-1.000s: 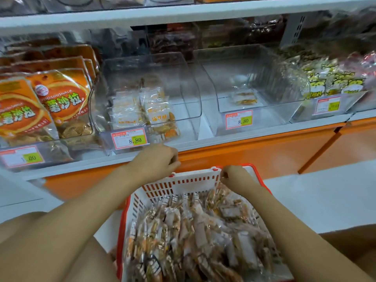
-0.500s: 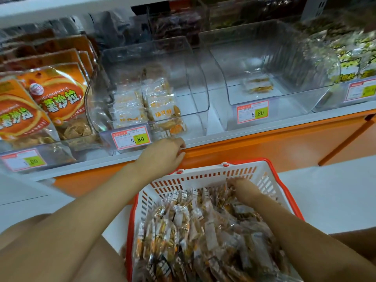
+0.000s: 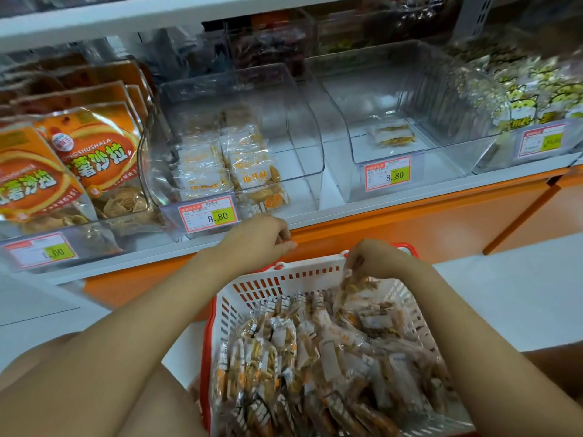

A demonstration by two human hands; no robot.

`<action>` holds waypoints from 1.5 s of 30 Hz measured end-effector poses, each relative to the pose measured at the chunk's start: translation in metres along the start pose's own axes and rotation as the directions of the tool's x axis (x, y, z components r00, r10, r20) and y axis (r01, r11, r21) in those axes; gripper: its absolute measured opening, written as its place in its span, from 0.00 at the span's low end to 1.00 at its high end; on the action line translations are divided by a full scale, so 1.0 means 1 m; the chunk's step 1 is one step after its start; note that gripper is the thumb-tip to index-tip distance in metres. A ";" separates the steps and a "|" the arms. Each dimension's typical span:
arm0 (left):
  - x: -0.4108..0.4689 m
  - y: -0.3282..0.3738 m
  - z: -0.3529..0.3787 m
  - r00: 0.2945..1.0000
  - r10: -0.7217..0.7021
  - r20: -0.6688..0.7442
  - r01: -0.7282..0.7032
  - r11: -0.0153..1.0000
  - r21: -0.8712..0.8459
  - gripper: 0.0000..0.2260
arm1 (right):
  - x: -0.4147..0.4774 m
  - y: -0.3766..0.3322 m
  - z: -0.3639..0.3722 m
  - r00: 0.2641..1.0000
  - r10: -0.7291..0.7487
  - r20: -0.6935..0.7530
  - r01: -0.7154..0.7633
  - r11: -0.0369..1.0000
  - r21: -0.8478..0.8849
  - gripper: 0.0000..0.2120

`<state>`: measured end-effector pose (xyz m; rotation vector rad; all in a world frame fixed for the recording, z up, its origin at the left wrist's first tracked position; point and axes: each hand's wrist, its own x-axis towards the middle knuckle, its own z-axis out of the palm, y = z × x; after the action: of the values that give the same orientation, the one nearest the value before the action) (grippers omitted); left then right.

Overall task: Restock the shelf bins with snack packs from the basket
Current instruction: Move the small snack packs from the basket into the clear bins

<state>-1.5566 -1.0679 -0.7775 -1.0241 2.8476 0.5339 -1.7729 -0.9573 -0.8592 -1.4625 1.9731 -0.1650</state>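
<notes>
A white basket with a red rim (image 3: 277,280) sits in front of me, full of small clear snack packs (image 3: 318,357). My right hand (image 3: 377,260) pinches one snack pack (image 3: 350,287) by its top and holds it just above the pile at the basket's far rim. My left hand (image 3: 260,238) rests on the shelf's front edge (image 3: 394,205), fingers loosely curled, holding nothing. Just above that hand a clear bin (image 3: 303,127) holds a few white-and-orange packs (image 3: 249,167). The clear bin to its right (image 3: 448,86) holds a single pack (image 3: 391,135).
Large orange chip bags (image 3: 79,162) fill the bin at the left. Yellow-printed bags (image 3: 536,99) fill the bin at the far right. Price tags (image 3: 388,176) hang on the bin fronts. An upper shelf (image 3: 157,17) overhangs the bins. My knees are at the lower left.
My right hand went down into the basket and has come up pinching a snack pack. My left hand stayed at the shelf edge. The view shifted slightly downward.
</notes>
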 end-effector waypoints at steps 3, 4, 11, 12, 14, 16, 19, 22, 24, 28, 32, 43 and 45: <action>-0.009 0.007 -0.003 0.991 -0.018 0.131 0.044 0.980 -0.194 0.22 | -0.031 -0.031 -0.037 0.993 -0.109 -0.045 0.113 0.987 0.112 0.04; -0.014 0.012 -0.006 0.986 -0.008 0.169 0.050 0.969 -0.244 0.24 | -0.041 -0.042 -0.046 0.988 -0.137 -0.073 0.147 0.977 0.156 0.04; -0.033 0.034 -0.020 0.984 0.126 0.125 -0.034 0.826 -0.563 0.06 | -0.081 -0.074 -0.075 0.920 -0.203 -0.335 0.361 0.771 0.524 0.06; -0.034 0.034 -0.023 0.989 0.114 0.093 -0.036 0.800 -0.599 0.08 | -0.083 -0.075 -0.076 0.910 -0.194 -0.366 0.381 0.741 0.553 0.07; -0.037 0.035 -0.027 0.996 0.089 0.030 -0.046 0.737 -0.674 0.19 | -0.088 -0.079 -0.080 0.892 -0.160 -0.423 0.412 0.673 0.614 0.09; -0.040 0.037 -0.030 0.998 0.051 -0.034 -0.059 0.645 -0.762 0.20 | -0.089 -0.083 -0.083 0.876 -0.110 -0.470 0.442 0.575 0.689 0.10; -0.041 0.042 -0.034 0.998 0.015 -0.056 -0.055 0.523 -0.851 0.15 | -0.090 -0.090 -0.088 0.856 -0.028 -0.517 0.468 0.469 0.749 0.15; -0.043 0.040 -0.046 0.977 -0.002 -0.213 -0.179 0.532 -0.828 0.15 | -0.094 -0.096 -0.100 0.817 -0.074 -0.572 0.513 0.545 0.663 0.10; -0.046 0.035 -0.059 0.928 -0.009 -0.373 -0.288 0.617 -0.732 0.08 | -0.097 -0.102 -0.115 0.817 -0.174 -0.550 0.528 0.609 0.592 0.10; -0.048 0.019 -0.078 0.832 0.056 -0.552 -0.360 0.811 -0.461 0.08 | -0.094 -0.132 -0.146 0.789 -0.397 -0.469 0.526 0.831 0.181 0.21; -0.040 0.003 -0.092 0.779 0.047 -0.625 -0.350 0.860 -0.372 0.10 | -0.076 -0.171 -0.164 0.745 -0.549 -0.379 0.503 0.836 -0.221 0.15; 0.014 -0.056 -0.103 0.934 -0.004 -0.356 0.071 0.982 0.177 0.20 | -0.003 -0.199 -0.176 0.862 -0.267 -0.430 0.140 0.942 -0.305 0.20; 0.022 -0.059 -0.101 0.948 0.003 -0.320 0.067 0.976 0.205 0.20 | 0.003 -0.199 -0.178 0.860 -0.254 -0.443 0.134 0.949 -0.286 0.23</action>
<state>-1.5311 -1.1582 -0.7048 -1.2101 3.0650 0.0553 -1.7154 -1.0821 -0.6301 -1.9329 2.2883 -0.4180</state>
